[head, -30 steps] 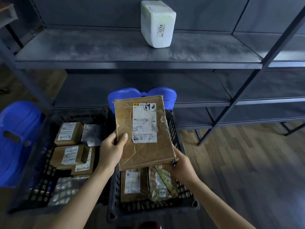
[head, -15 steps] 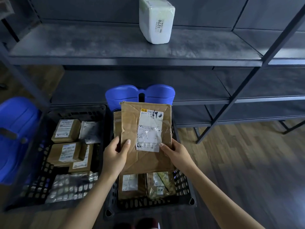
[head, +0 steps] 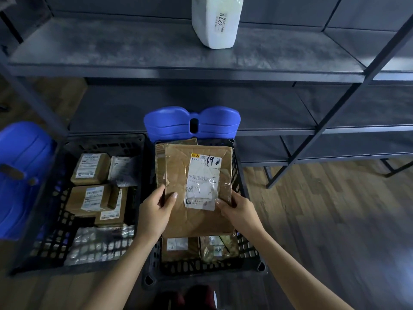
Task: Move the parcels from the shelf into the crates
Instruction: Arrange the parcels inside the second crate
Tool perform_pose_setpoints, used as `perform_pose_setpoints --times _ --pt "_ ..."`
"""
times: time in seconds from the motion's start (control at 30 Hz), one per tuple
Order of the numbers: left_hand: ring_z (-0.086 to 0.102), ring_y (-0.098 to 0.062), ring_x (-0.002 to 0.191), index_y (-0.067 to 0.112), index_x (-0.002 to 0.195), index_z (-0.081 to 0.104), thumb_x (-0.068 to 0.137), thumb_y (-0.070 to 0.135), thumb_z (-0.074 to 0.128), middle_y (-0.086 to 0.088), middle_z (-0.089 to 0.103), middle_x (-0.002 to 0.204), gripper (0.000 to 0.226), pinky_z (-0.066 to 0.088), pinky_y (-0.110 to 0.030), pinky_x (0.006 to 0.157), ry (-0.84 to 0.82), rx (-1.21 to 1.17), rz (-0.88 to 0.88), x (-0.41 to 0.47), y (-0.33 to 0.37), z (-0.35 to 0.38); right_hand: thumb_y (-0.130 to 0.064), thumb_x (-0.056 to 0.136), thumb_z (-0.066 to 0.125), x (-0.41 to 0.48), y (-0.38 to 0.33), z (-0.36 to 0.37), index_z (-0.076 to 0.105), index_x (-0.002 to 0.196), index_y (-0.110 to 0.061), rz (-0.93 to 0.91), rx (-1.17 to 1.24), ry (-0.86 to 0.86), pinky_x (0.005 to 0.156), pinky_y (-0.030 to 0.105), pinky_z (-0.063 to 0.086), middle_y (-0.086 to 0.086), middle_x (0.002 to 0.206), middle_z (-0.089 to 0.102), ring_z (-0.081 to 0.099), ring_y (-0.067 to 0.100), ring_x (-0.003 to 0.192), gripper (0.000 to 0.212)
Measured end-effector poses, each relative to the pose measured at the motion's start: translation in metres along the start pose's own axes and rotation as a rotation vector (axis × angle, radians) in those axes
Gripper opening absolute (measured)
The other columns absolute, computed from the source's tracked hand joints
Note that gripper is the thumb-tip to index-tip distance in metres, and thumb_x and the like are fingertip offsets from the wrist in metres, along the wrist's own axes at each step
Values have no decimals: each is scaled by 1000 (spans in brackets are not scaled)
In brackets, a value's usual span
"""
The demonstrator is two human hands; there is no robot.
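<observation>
**Parcel 69 (head: 196, 220) held low over right crate (head: 248, 249)**

Look: flat brown cardboard mailer, creased, with taped seams. 1 white shipping label sits on the top face under shiny clear tape. "69" is handwritten in black at the label's top right, and there's a small yellow strip at its top left. It's tilted, far edge raised toward the shelf (head: 134, 45).

Position: over the right crate, covering most of the opening. Can't tell if it touches the contents underneath.

Hands: 2, both clamped on its near half.
- left hand (head: 154, 213): on the left edge, thumb on the top face, fingers curled under.
- right hand (head: 239, 209): on the right edge, thumb on the label's lower corner.

Counts:
- Crates: 2, black plastic lattice, side by side on the wood floor (head: 324, 220).
- left crate (head: 105, 144): 5 parcels visible. 3 are labelled brown boxes, 1 is a grey poly bag, 1 is a bubble-wrap packet at the near end.
- Right crate: 2 parcels show below the held one's near edge, 1 brown and 1 mottled in clear wrap. More brown cardboard pokes out along its left and far edges; can't count those.
- Shelf: 1 white parcel (head: 215, 21) upright on the upper board, label reads "3270".
- blue plastic chair (head: 192, 124) just beyond the right crate's far end, 2nd blue chair (head: 20, 175) left of the left crate.
</observation>
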State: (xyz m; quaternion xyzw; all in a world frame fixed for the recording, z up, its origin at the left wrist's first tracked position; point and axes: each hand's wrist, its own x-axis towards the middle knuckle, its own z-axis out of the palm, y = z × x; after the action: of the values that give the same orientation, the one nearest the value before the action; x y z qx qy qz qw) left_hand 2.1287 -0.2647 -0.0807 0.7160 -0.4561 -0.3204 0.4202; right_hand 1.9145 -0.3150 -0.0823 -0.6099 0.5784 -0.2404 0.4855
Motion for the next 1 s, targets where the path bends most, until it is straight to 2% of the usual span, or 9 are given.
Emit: perform_pose_setpoints --times 0.17,0.37,0.43,0.5,0.57,0.63,0.73,0.83,1.0 --pt "51 -18 125 7 136 49 91 25 60 -9 57 133 50 43 -40 104 -3 7 -18 0 -4 -2 -30 91 62 0 3 4 67 105 -38 10 31 -4 61 15 51 -11 82 73 67 2 73 17" --pt "53 -16 123 9 136 49 90 25 61 -6 58 132 50 44 -38 103 5 2 -23 0 -6 -4 -30 91 63 -1 4 7 64 84 -43 37 49 1 53 9 46 -23 71 69 63 -5 64 14" --pt "58 -9 113 8 133 54 90 23 62 1 64 121 46 48 -25 96 -14 -2 -27 1 -4 0 -31 90 64 -2 7 5 64 85 -44 58 52 17 54 10 48 -23 75 70 66 -4 70 14" --pt "62 4 92 9 122 62 90 20 62 12 68 99 34 48 -12 79 -35 -3 -22 -2 -2 7 -32 90 64 -6 15 0 65 89 -44 84 64 35 57 10 48 -23 80 72 67 -5 74 12" --pt "64 0 92 10 120 62 91 20 60 8 69 101 31 51 -20 81 -84 6 -20 -8 0 17 -32 90 65 -13 29 -5 66 92 -42 122 79 53 62 16 52 -20 83 73 68 -2 78 10" --pt "61 -10 109 7 128 57 92 21 60 0 67 117 39 49 -28 93 -122 14 -16 -17 -1 25 -30 90 65 -22 43 -8 68 93 -37 171 101 61 60 18 53 -18 82 74 69 -1 76 7" --pt "53 -10 121 7 135 51 91 23 62 -2 59 131 48 42 -27 103 -124 10 -38 -28 -3 33 -27 90 66 -35 58 -7 69 88 -30 222 123 80 54 15 49 -17 74 73 68 -3 66 5" --pt "53 -9 120 5 135 50 90 23 62 -1 59 129 49 40 -18 98 -93 41 -24 -36 -6 36 -27 90 67 -43 63 -4 69 83 -32 222 113 92 52 12 46 -18 68 71 65 -4 62 8" --pt "59 -11 114 6 135 51 91 22 61 -2 64 124 47 48 -30 96 -116 52 8 -46 -5 37 -26 88 68 -54 65 -10 69 78 -33 219 113 108 50 9 43 -17 64 69 63 -5 57 13"
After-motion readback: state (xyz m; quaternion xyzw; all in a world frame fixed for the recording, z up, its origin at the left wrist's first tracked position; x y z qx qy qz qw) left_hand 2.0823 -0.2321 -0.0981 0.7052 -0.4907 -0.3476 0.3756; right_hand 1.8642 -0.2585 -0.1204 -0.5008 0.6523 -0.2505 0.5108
